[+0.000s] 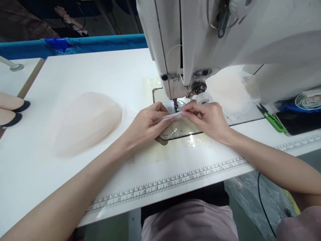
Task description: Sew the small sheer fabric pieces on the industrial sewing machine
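In the head view, the left hand (pixel 141 125) and right hand (pixel 212 118) pinch white fabric (pixel 173 115) between their fingers (pixel 163 126), at the machine's (pixel 165 43) presser foot (pixel 176 106). Sheer cloth (pixel 92 124) lies leftward on the counter (pixel 65 72).

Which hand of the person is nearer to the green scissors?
Right. The right hand, pinching the white cloth, is to the left of the scissors and apart from them; the left hand, on the same cloth, is farther left.
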Demonstrator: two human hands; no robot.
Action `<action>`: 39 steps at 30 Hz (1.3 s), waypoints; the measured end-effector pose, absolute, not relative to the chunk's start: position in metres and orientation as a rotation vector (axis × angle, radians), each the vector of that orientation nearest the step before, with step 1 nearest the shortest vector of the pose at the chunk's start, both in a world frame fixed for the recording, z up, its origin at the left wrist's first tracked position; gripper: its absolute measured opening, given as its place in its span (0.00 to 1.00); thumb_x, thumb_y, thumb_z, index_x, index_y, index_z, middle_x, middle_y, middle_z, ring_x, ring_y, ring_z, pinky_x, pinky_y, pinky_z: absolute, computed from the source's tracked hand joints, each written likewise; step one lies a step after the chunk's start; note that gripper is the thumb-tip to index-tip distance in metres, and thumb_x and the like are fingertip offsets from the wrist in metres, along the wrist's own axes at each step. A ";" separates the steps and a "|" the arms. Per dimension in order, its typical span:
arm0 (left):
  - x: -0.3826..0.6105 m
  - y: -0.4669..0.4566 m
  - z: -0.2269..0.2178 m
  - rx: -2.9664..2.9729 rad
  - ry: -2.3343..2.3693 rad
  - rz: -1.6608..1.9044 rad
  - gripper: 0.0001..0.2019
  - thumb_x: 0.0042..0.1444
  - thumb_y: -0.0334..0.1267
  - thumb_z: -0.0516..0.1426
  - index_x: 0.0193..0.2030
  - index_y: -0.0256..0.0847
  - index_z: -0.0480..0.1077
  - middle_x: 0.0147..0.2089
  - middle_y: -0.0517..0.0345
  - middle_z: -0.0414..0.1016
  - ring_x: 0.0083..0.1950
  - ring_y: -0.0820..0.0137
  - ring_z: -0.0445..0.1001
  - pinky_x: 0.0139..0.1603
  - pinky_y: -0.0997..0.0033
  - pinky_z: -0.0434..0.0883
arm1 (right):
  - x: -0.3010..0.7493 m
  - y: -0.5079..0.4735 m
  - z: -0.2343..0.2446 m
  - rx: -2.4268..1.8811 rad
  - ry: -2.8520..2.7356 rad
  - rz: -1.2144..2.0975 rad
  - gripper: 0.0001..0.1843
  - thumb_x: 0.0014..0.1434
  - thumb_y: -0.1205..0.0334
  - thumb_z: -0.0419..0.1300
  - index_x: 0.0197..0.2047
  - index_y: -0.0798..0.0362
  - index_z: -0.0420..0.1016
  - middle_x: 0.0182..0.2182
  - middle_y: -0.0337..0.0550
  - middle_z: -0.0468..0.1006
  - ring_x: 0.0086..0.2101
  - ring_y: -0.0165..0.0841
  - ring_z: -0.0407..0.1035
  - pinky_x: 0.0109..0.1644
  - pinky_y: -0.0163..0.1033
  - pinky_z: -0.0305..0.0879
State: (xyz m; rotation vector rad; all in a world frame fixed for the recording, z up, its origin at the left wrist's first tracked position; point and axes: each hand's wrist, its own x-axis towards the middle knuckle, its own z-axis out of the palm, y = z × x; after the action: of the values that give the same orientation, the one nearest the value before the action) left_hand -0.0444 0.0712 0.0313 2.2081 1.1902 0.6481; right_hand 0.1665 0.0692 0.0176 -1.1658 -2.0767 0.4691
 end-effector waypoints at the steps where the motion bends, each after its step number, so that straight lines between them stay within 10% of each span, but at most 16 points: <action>1: -0.045 0.071 0.030 2.237 1.167 0.647 0.20 0.65 0.49 0.50 0.35 0.42 0.79 0.34 0.55 0.66 0.32 0.71 0.69 0.31 0.68 0.66 | 0.168 0.069 0.018 -1.157 -2.096 0.469 0.09 0.64 0.60 0.59 0.38 0.53 0.80 0.28 0.35 0.80 0.20 0.23 0.62 0.26 0.33 0.56; 8: -0.047 0.052 0.021 2.927 0.996 0.675 0.13 0.64 0.38 0.52 0.47 0.40 0.78 0.42 0.47 0.73 0.34 0.66 0.68 0.31 0.65 0.65 | 0.177 0.058 0.018 -0.978 -2.380 0.060 0.09 0.64 0.66 0.58 0.35 0.52 0.80 0.30 0.37 0.82 0.33 0.32 0.72 0.34 0.37 0.61; 17: -0.043 0.028 0.027 3.196 1.143 0.400 0.17 0.65 0.33 0.51 0.59 0.42 0.68 0.58 0.49 0.74 0.62 0.55 0.69 0.51 0.53 0.64 | 0.175 0.052 0.020 -0.806 -2.449 -0.333 0.12 0.61 0.74 0.57 0.32 0.53 0.79 0.31 0.37 0.83 0.38 0.32 0.73 0.40 0.41 0.62; 39: -0.049 0.058 0.019 3.087 1.224 0.469 0.18 0.66 0.34 0.50 0.61 0.50 0.65 0.60 0.50 0.73 0.65 0.53 0.66 0.59 0.40 0.60 | 0.168 0.071 0.013 -1.035 -2.484 -0.311 0.13 0.66 0.68 0.54 0.36 0.52 0.79 0.33 0.39 0.83 0.37 0.34 0.73 0.40 0.42 0.57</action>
State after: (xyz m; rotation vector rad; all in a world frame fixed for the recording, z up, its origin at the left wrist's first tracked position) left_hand -0.0485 0.0580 0.0193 3.0870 1.2239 0.4694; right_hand 0.1684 0.0707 0.0134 -1.0351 -2.4841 -0.3115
